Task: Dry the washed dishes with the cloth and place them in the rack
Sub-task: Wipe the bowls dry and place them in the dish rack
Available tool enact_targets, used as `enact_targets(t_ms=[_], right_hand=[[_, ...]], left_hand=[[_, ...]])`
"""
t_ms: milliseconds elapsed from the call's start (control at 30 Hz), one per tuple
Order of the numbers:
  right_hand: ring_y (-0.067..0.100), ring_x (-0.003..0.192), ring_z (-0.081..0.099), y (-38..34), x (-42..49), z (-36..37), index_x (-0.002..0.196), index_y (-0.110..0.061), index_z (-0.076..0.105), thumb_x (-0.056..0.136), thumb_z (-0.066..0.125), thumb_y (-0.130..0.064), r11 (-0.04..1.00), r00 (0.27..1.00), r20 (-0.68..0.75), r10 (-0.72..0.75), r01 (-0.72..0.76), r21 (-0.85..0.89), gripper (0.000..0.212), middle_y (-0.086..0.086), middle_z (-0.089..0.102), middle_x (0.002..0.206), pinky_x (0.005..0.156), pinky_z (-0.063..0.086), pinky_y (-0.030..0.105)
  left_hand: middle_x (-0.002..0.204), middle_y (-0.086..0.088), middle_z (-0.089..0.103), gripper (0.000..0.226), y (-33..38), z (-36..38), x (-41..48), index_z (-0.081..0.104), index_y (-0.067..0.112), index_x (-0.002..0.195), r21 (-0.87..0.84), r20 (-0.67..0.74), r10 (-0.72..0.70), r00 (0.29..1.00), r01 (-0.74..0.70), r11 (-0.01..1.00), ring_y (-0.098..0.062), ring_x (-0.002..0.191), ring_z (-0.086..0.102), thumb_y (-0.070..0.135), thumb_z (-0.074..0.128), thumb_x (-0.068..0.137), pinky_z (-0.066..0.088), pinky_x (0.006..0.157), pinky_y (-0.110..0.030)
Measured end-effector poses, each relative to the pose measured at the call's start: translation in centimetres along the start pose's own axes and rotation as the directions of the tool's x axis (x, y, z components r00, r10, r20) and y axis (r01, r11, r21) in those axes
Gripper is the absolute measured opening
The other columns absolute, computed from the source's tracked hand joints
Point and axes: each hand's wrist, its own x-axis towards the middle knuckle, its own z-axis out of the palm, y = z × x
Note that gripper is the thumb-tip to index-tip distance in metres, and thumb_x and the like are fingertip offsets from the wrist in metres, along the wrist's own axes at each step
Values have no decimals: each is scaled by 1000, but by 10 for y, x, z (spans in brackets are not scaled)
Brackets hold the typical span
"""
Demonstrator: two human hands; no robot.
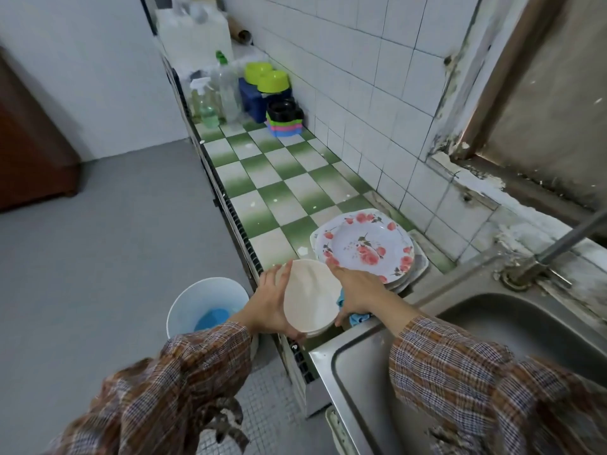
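**Left hand** [271,302]: closed round the left edge of a white plate [310,297], thumb along the far rim, fingers wrapped beneath the near rim.

**Right hand** [359,290]: laid over the plate's right rim, forefinger straight and pointing away, thumb tucked under the edge, so the rim is pinched. A blue cloth [358,318] shows from under the palm; whether it is gripped or merely pressed cannot be told.

**White plate**: held between both hands over the front edge of the table [279,178], tilted up on its side, face turned right. Its longer span runs away from the person.

**Flowered plate** [368,244]: top of a stack on the table, just beyond the hands and to their right, touching or nearly touching the right forefinger. The right hand is the nearer one.

**Rack**: not in view. Judgement: the drying step is in hand and placing is not yet possible from here; the coming move depends on where the rack is, which cannot be told.

**Surroundings**: steel sink [492,339] and tap [558,244] to the right; pale bucket [184,310] on the floor to the left; bottles [210,106] and green bowls [267,77] at the table's far end.
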Motion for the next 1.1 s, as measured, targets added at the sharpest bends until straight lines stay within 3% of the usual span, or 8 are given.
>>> enact_targets(t_ms=[200, 367, 533, 700, 800, 867, 1000, 1100], right_hand=[[27, 129, 46, 1, -2, -1, 151, -27, 16, 64, 88, -39, 1000, 999, -32, 11, -10, 24, 114, 0, 48, 143, 99, 41, 41], [28, 133, 41, 0, -8, -5, 155, -28, 5, 73, 83, -35, 998, 999, -27, 35, -34, 53, 114, 0, 39, 150, 102, 39, 42], [24, 129, 44, 3, -8, -19, 154, -32, 11, 70, 81, -21, 951, 996, 77, 49, -69, 300, 110, -2, 44, 146, 103, 42, 39], [22, 105, 53, 2, -16, -52, 143, -18, 44, 87, 62, -15, 829, 968, 219, 125, -223, 514, 58, 12, 52, 134, 75, 47, 26], [29, 134, 39, -3, -11, -57, 150, -25, 33, 95, 57, -30, 788, 965, 128, 227, -259, 558, 60, 9, 33, 154, 106, 36, 39], [29, 137, 36, -8, -7, -56, 153, -31, 26, 98, 49, -27, 815, 967, 73, 242, -244, 526, 60, 8, 29, 157, 106, 34, 39], [26, 111, 54, -19, -3, -54, 144, -31, 44, 93, 44, -15, 831, 955, -11, 296, -252, 496, 53, 7, 50, 142, 84, 47, 33], [23, 82, 59, -20, 0, -53, 99, -20, 70, 93, 49, -18, 826, 921, -92, 378, -291, 483, 23, 9, 67, 104, 72, 48, 32]], left_hand=[[142, -9, 24, 138, 9, -8, -9, -2, 33, 148, -135, -45, 41, 998, -46, 990, -23, 133, 17, 78, 72, 40, 17, 115, -44], [138, -4, 22, 143, 11, -11, -8, -3, 32, 152, -127, -70, 24, 997, -33, 991, -23, 132, 16, 78, 73, 39, 22, 115, -53], [141, -7, 22, 144, 14, -25, -11, -5, 29, 153, -84, -73, 46, 996, -52, 995, -26, 134, 15, 77, 73, 42, 20, 116, -51], [138, -14, 29, 142, 26, -50, -10, 1, 22, 152, 68, -120, 158, 980, -150, 986, -28, 129, 23, 78, 71, 42, 26, 111, -47], [139, -19, 30, 145, 35, -63, -10, 3, 19, 153, 179, -133, 225, 965, -200, 963, -31, 130, 24, 77, 75, 42, 28, 111, -46], [142, -22, 27, 146, 38, -68, -11, 2, 20, 154, 246, -117, 235, 965, -201, 948, -34, 132, 23, 78, 75, 41, 27, 112, -48], [147, -23, 18, 149, 43, -76, -11, -5, 25, 153, 360, -64, 194, 979, -159, 919, -39, 136, 19, 78, 76, 39, 26, 112, -54], [151, -22, 9, 150, 47, -78, -12, -13, 28, 151, 445, -14, 206, 978, -178, 878, -40, 138, 12, 73, 79, 42, 23, 113, -55]])
